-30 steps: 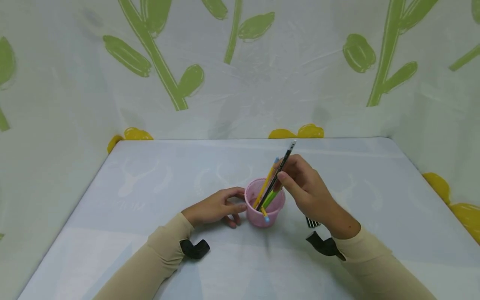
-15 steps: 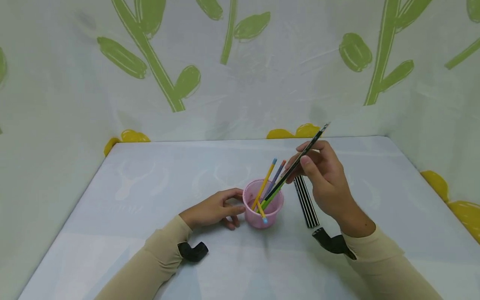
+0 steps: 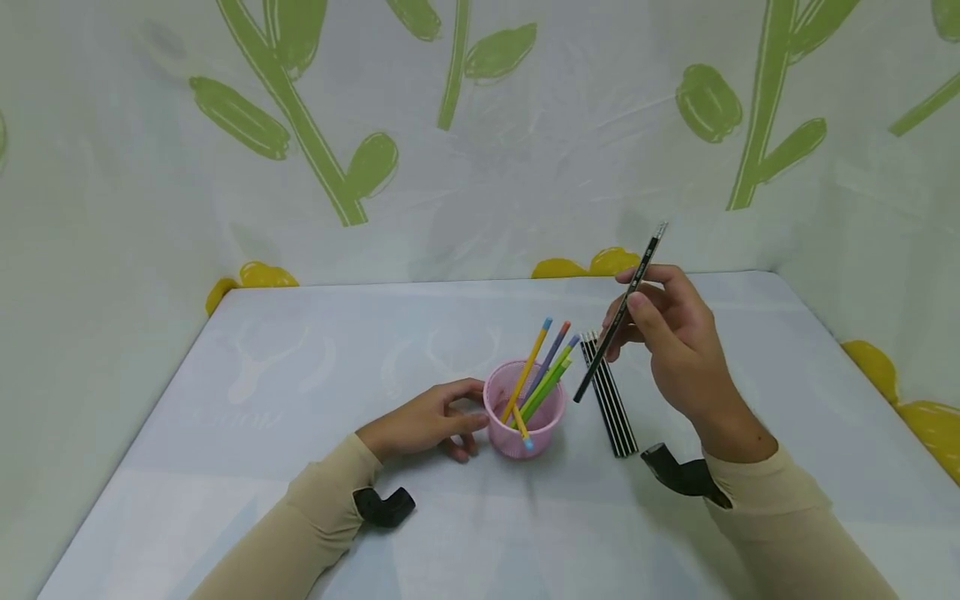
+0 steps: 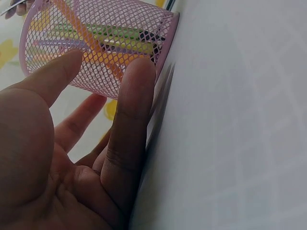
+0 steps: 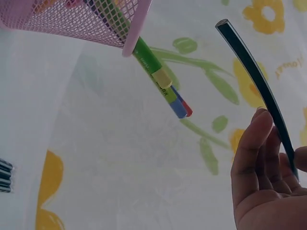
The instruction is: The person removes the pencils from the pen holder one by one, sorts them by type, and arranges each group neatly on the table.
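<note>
A pink mesh pencil cup [image 3: 504, 437] stands upright mid-table with several coloured pencils [image 3: 542, 387] leaning in it, yellow, purple and green. My left hand [image 3: 427, 421] rests on the table at the cup's left side, its thumb and index finger at the mesh. In the left wrist view, the fingers of the left hand [image 4: 129, 110] are extended, not wrapped round the cup. My right hand [image 3: 678, 350] pinches a black pencil [image 3: 617, 321] with a silvery end up, held tilted above the table right of the cup. The right wrist view shows that black pencil [image 5: 254, 67] too.
A row of several black-and-white striped pencils [image 3: 613, 408] lies on the table [image 3: 465, 533] right of the cup, below the held pencil. White walls with a green leaf print [image 3: 502, 52] enclose the table at the back and sides.
My right hand has drawn the black pencil up out of the cup and moved it to the right. The striped row is now in fuller view. My left hand and the cup stay put.
</note>
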`<state>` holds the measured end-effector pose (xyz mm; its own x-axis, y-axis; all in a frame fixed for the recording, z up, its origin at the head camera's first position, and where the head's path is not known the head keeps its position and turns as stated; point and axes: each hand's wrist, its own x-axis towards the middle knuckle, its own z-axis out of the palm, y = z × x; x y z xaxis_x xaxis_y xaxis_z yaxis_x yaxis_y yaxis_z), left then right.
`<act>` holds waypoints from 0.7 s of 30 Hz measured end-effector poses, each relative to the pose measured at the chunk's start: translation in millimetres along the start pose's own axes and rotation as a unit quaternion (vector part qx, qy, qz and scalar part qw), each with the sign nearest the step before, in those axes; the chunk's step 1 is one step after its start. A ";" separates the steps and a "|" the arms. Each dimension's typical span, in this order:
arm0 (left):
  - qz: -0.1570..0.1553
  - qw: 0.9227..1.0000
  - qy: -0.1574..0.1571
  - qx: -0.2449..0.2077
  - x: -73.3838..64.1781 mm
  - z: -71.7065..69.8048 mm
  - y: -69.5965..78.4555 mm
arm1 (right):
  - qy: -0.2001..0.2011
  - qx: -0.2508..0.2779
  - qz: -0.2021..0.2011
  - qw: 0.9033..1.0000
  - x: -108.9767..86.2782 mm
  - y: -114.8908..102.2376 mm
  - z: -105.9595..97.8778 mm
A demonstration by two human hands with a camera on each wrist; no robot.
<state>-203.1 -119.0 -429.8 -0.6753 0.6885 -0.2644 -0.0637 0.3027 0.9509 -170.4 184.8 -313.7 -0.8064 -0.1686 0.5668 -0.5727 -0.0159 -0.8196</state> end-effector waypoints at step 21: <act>0.004 1.000 -0.002 -0.002 0.4 -0.1 -2.7 | -0.039 -0.106 0.113 0.987 -1.7 30.3 -29.7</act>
<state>-203.3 -119.6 -432.5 -0.6732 0.6935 -0.2566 -0.0608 0.2938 0.9539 -190.7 213.9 -337.1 -0.9081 -0.2193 0.3568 -0.4043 0.2368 -0.8834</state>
